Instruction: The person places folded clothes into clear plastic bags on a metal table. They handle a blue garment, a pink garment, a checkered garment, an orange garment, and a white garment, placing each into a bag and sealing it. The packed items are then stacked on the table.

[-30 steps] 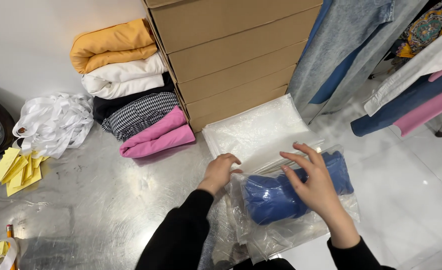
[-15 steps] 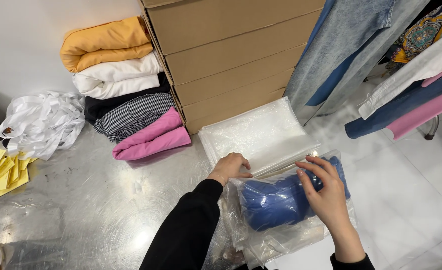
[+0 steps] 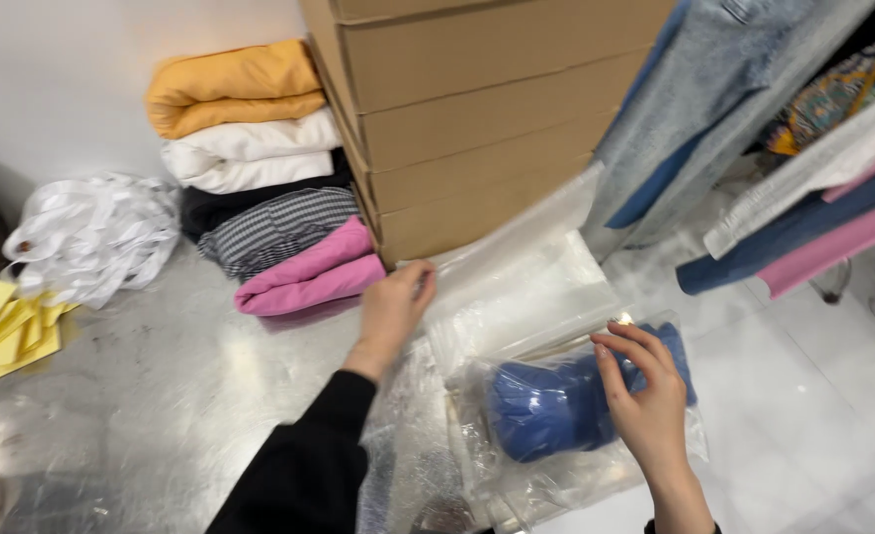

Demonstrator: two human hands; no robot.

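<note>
The left hand [image 3: 394,309] reaches across the metal bench [image 3: 161,396] and pinches the near edge of an empty clear plastic bag [image 3: 517,247], lifting it so the sheet tilts up against the stack of cardboard boxes [image 3: 477,109]. Its fingers are closed on the film, thumb underneath as far as the view shows.

The right hand [image 3: 647,405] rests on a second clear bag [image 3: 566,475] that lies flat on the bench just in front of the person. Inside that bag sits a folded blue garment [image 3: 546,410] — rolled or bunched, its exact fold hard to tell through the glare. The fingers are curled loosely with the tips touching the plastic over the garment's right end; whether they actually pinch the film cannot be told.

More clear bags lie spread beneath both hands, between the boxes and the bench edge.

To the left of the boxes stands a pile of folded clothes [image 3: 250,168] — orange on top, then white, black, a black-and-white check and pink at the bottom, the pink one touching the bench. Further left lies a heap of white ribbon-like strips [image 3: 91,232], and beside it some yellow paper slips [image 3: 7,331]. On the right, jeans and other garments [image 3: 754,129] hang near the boxes.
</note>
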